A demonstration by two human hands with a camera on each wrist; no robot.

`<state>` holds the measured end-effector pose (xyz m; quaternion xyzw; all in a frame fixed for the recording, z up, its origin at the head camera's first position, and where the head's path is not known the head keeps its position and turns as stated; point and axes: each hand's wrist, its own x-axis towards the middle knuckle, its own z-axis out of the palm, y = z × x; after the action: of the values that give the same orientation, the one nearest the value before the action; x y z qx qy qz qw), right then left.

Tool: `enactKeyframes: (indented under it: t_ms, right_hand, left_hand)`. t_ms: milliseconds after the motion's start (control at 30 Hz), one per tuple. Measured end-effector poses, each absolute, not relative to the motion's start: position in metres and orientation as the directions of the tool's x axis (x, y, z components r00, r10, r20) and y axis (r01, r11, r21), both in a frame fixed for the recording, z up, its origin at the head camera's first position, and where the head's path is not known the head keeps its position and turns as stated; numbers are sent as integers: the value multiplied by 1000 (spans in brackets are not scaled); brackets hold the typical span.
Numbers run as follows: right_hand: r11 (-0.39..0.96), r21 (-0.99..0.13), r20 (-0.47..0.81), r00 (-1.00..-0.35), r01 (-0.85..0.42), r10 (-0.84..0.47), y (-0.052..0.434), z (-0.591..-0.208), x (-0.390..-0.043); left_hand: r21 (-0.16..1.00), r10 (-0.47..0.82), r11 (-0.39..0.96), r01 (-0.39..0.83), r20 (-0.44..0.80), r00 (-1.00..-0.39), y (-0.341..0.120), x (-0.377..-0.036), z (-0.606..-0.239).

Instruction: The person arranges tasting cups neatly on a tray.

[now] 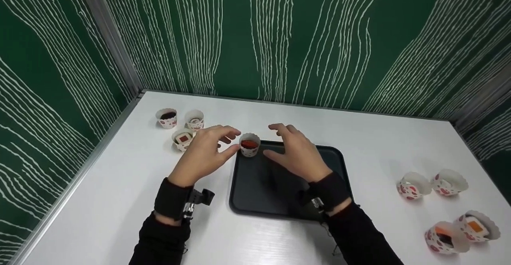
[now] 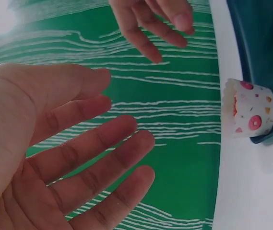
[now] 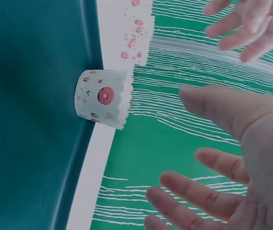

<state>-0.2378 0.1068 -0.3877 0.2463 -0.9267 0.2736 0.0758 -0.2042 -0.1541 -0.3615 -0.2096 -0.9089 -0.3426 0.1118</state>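
A small white paper cup with red dots and a scalloped rim [image 1: 250, 144], holding something red, stands upright in the far left corner of a black rectangular plastic tray [image 1: 331, 157] that lies on a white table [image 1: 119, 185]. The left hand [image 1: 203, 153] hovers just to the left of the cup, fingers spread and loosely bent, the thumb close to the cup's side; whether it touches cannot be told from the head view, and the left wrist view shows a clear gap between the relaxed fingers [image 2: 102, 158] and the cup [image 2: 249, 115]. The right hand [image 1: 297, 151] hangs over the tray just to the right of the cup, palm down, fingers spread and holding nothing; the right wrist view shows its fingers [image 3: 198, 191] apart from the cup [image 3: 102, 98]. Both hands are released and empty. Behind the left hand, near the table's far left corner, three similar dotted paper cups [image 1: 183, 127] stand close together, each with something dark or red inside. Well apart on the right side of the table, four more dotted cups [image 1: 447, 205] lie tipped on their sides, in two pairs. Green walls with white wavy lines [image 1: 279, 37] enclose the table.
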Motion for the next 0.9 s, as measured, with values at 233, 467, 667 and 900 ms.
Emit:
enactKeyframes:
  t_ms: [233,467,667,900]
  right_hand:
    - [721,-491,281,-873,-488,-399,121,-384,-224]
    - [706,-508,313,-869,-494,-383,132,-384,-211]
    - [667,-533,321,-854,-520,-408,138,-386,-203]
    - [638,-564,297,-850,-524,-435,143,-384,-196]
  left_hand:
    - [545,324,705,455,323,-889,-146,-205,-369]
    - [497,320,753,432,296,-900,-146,-208,-372]
    - [448,328,788,423,276,-904,-153,-215,-371]
    - [397,291,840,370,246,-925,-166,-228,-367]
